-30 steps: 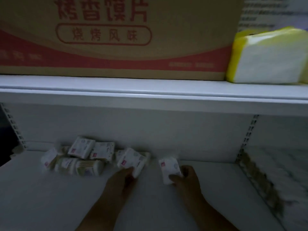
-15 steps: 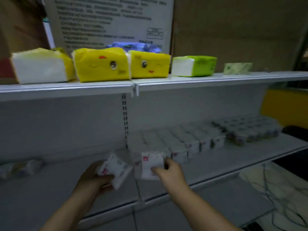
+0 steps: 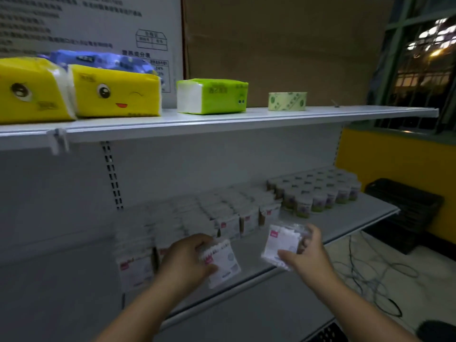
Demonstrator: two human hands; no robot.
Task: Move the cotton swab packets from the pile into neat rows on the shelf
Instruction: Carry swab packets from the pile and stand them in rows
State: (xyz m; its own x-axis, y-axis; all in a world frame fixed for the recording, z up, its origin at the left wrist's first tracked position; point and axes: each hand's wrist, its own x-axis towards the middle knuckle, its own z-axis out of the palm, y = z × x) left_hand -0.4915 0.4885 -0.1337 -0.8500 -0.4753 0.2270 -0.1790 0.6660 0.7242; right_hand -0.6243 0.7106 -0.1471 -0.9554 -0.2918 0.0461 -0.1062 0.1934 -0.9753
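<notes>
Item one: flat white plastic cotton swab packet [image 3: 223, 264] with a small red corner label and swab tips lining the top edge. It is pinched between the thumb and fingers of my left hand [image 3: 187, 260].

Item two: matching second packet [image 3: 281, 243], gripped in my right hand [image 3: 306, 255].

Both are held just before the standing packet rows [image 3: 229, 225] on the white metal lower shelf [image 3: 357, 215].

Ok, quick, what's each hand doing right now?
Left hand: grips a white plastic cotton swab packet with a red label.
Right hand: grips a second white plastic swab packet, also red-labelled.
</notes>
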